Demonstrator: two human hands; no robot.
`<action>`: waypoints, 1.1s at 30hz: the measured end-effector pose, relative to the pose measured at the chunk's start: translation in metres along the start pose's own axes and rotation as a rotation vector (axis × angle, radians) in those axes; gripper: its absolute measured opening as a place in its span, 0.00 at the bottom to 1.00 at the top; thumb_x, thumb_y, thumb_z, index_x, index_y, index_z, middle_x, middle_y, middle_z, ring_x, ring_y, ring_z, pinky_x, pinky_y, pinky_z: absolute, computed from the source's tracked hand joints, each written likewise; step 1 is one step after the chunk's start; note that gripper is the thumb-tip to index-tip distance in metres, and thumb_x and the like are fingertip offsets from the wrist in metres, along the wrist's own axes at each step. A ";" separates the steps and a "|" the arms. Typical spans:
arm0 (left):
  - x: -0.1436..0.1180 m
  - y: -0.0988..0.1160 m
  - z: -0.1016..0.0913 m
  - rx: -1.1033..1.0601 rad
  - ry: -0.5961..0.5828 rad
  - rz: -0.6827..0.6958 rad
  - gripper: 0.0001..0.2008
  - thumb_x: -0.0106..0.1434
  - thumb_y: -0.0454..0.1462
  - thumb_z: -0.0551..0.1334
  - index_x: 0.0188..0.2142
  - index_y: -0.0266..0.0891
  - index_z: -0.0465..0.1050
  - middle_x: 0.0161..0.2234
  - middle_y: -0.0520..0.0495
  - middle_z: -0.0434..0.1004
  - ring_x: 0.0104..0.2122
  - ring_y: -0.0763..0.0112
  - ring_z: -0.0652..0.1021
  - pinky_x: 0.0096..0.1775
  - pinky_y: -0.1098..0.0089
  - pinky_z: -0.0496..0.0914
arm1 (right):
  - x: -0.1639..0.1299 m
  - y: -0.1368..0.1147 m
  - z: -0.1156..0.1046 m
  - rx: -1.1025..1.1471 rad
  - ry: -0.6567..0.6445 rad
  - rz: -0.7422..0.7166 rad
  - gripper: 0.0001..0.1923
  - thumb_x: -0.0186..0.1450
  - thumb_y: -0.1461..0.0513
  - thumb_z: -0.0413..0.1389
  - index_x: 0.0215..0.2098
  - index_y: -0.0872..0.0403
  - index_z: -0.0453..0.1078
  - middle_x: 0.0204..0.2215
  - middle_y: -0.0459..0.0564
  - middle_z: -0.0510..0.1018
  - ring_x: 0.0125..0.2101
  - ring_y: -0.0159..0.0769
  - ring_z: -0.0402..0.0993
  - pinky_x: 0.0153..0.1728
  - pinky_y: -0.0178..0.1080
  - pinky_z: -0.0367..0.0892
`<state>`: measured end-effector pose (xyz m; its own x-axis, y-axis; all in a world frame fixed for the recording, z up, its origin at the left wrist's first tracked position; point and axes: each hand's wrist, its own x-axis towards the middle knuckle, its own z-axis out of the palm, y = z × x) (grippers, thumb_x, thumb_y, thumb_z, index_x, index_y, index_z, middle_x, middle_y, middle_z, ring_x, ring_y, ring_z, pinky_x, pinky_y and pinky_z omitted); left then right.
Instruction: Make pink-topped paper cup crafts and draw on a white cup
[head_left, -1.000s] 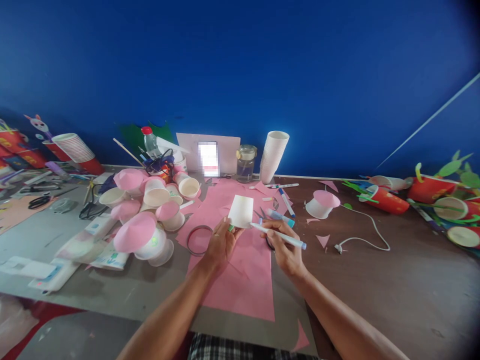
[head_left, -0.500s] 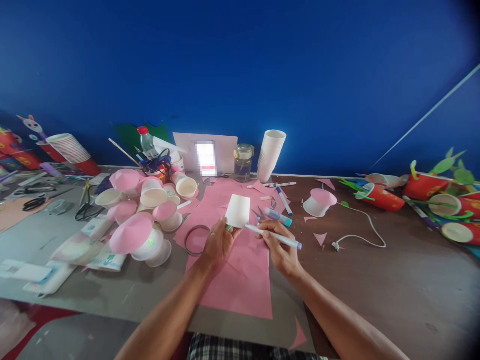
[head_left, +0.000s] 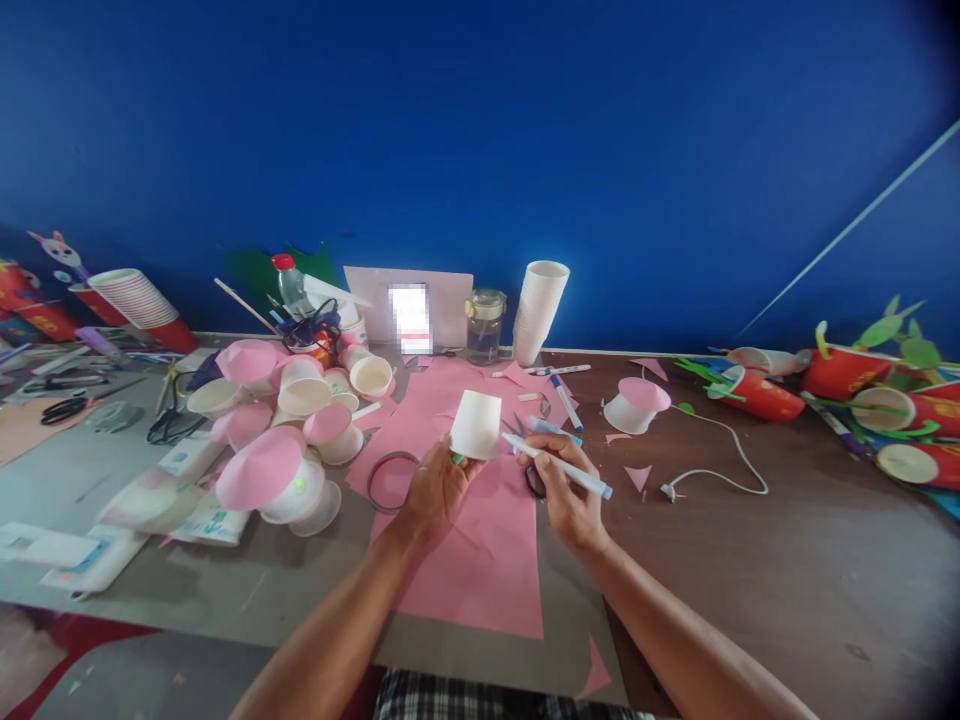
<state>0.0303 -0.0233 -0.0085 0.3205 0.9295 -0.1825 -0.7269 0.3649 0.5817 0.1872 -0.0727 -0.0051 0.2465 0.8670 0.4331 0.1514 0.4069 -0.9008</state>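
Holding: left hand [head_left: 439,487] grips a white paper cup [head_left: 476,424] upside down above the pink paper sheet [head_left: 480,545]; right hand [head_left: 564,497] pinches a blue-capped marker [head_left: 556,464], tip just beside the cup's wall. Handling note: steady the cup by its rim, press lightly so the thin wall does not dent. Counter [head_left: 787,580]: grey-brown, crowded with pink-topped cups [head_left: 274,470], a white cup stack [head_left: 538,312], a glass jar [head_left: 485,325]. Backdrop: blue wall [head_left: 480,140].

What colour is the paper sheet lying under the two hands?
Pink. The paper sheet shows best in the head view, on the table below both hands.
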 end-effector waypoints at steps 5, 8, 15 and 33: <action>0.000 0.000 -0.003 0.049 -0.040 -0.017 0.15 0.63 0.40 0.61 0.48 0.39 0.72 0.47 0.43 0.79 0.55 0.60 0.72 0.60 0.54 0.60 | 0.001 -0.008 0.002 -0.094 -0.032 -0.093 0.14 0.69 0.52 0.48 0.45 0.50 0.70 0.34 0.52 0.78 0.32 0.38 0.72 0.36 0.44 0.68; -0.002 -0.001 -0.004 0.109 -0.063 0.007 0.15 0.61 0.40 0.63 0.48 0.41 0.72 0.47 0.45 0.79 0.55 0.61 0.72 0.60 0.53 0.59 | 0.002 -0.011 0.003 -0.113 -0.068 -0.197 0.13 0.70 0.55 0.48 0.48 0.49 0.70 0.38 0.53 0.78 0.39 0.42 0.73 0.43 0.48 0.68; -0.007 0.001 0.003 0.185 -0.133 0.077 0.14 0.57 0.40 0.67 0.43 0.40 0.76 0.46 0.44 0.79 0.55 0.58 0.72 0.59 0.56 0.61 | 0.003 -0.011 0.003 -0.136 -0.141 -0.279 0.12 0.68 0.57 0.51 0.44 0.51 0.73 0.36 0.53 0.79 0.39 0.43 0.75 0.42 0.46 0.70; -0.009 0.005 0.007 0.238 -0.214 0.062 0.15 0.55 0.38 0.69 0.43 0.39 0.77 0.46 0.42 0.79 0.55 0.56 0.72 0.58 0.57 0.61 | 0.003 -0.009 0.002 -0.140 -0.090 -0.219 0.13 0.70 0.54 0.48 0.45 0.50 0.70 0.35 0.53 0.78 0.41 0.43 0.74 0.42 0.48 0.70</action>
<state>0.0279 -0.0305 0.0016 0.4184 0.9081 0.0150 -0.5948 0.2615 0.7601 0.1843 -0.0732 0.0036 0.1080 0.7875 0.6068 0.3238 0.5492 -0.7704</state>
